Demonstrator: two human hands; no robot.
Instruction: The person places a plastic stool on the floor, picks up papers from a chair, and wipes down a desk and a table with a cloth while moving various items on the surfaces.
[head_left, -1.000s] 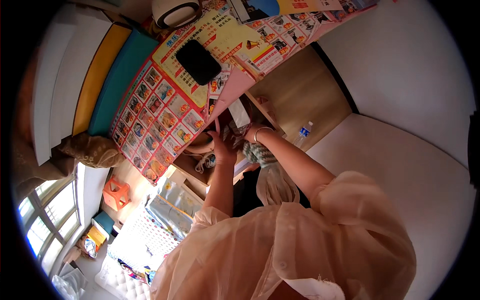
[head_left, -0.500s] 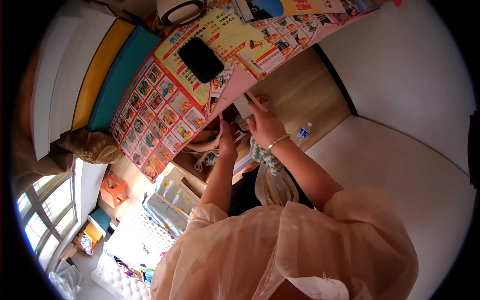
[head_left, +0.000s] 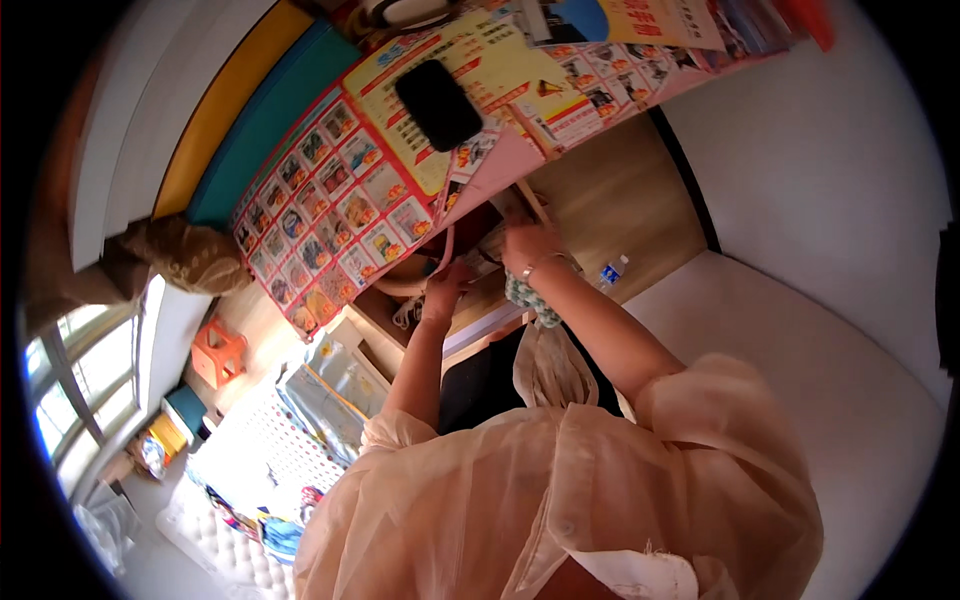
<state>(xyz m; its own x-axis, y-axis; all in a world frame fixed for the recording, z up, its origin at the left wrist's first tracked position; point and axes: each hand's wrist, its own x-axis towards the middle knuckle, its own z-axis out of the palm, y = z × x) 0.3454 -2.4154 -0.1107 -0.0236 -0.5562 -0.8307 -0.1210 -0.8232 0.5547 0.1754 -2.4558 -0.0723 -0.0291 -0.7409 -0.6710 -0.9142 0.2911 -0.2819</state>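
- Pale bag handle (head_left: 432, 283), a curved strap at the mouth of the shelf under the counter; gripped by left hand (head_left: 443, 290), fingers curled round the strap, exact wrap hard to make out.
- Right hand (head_left: 527, 247), just beside and right of that grip, reaching into the same shelf opening; fingers buried among pale objects there, so cannot tell whether spread, pressed together or pinching anything. Thin bracelet at the wrist.
- Shelf contents (head_left: 480, 250) between the two hands: dark recess, light shapes, too blurred and shadowed to identify.
- Green knitted item (head_left: 523, 296), directly below the right wrist, partly covered by the forearm.
- Pink counter edge (head_left: 500, 170), just above both hands, bent by the lens.
- Black phone (head_left: 438, 104), flat on the colourful picture sheets (head_left: 340, 200) covering the counter top, well above the grip.
- Small plastic bottle (head_left: 610, 272), right of the right hand, on the wooden floor (head_left: 620, 200).
- Sheer beige blouse (head_left: 560, 490), filling the lower frame and hiding everything beneath the arms.
- Orange stool (head_left: 218, 350), far left of the grip, small and distorted near the rim.
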